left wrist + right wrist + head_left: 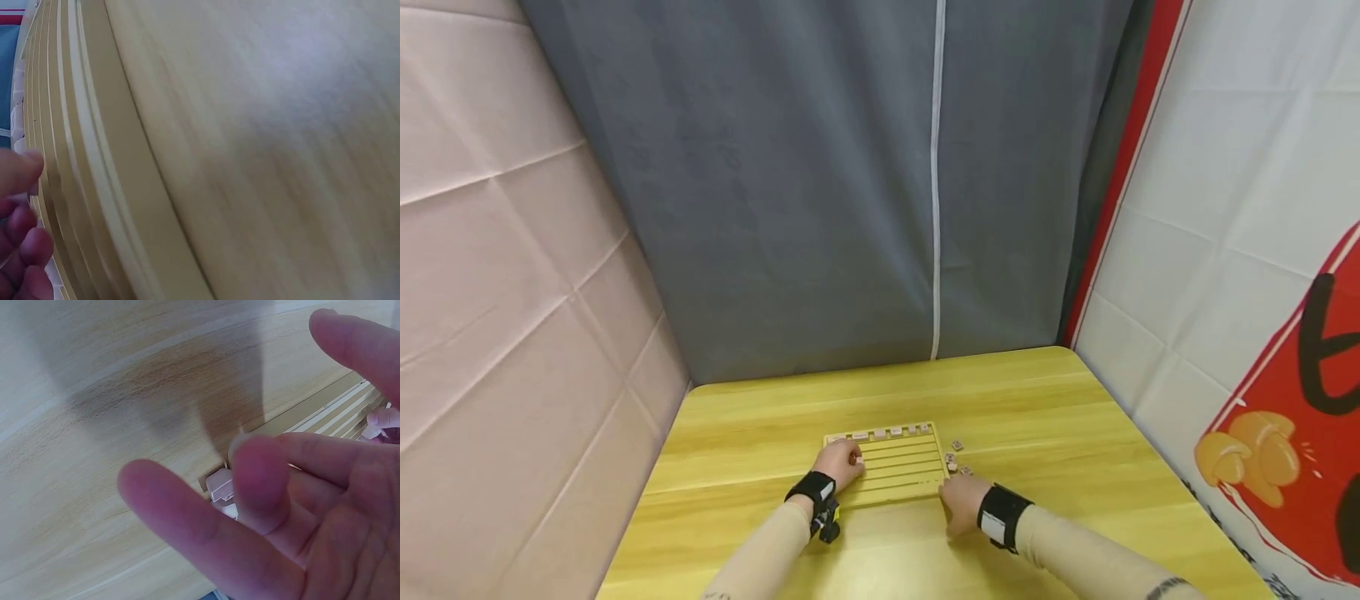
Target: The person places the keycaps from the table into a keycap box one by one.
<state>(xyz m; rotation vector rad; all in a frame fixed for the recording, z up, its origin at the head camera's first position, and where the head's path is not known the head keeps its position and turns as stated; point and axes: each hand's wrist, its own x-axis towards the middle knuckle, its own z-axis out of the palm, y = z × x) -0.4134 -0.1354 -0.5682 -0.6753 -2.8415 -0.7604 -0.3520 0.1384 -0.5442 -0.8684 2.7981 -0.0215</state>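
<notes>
A yellow grooved board (898,492) lies on the table with several small pale blocks (880,434) of differing widths along its far groove. My left hand (841,462) is over the board's left side, its thumb and finger pinching a small pale block (33,190). The other fingers of that hand curl inward in the left wrist view. My right hand (964,500) is by the board's near right corner, its fingers (181,512) loosely spread with nothing between them. Beyond those fingers, a pale pink block (220,485) with line marks shows on the table, partly hidden.
Several loose blocks (951,458) lie just right of the board, one (957,446) a little farther back. The wooden table (737,442) ends at a grey curtain (820,250), with a pale cloth wall at left and a printed white one at right.
</notes>
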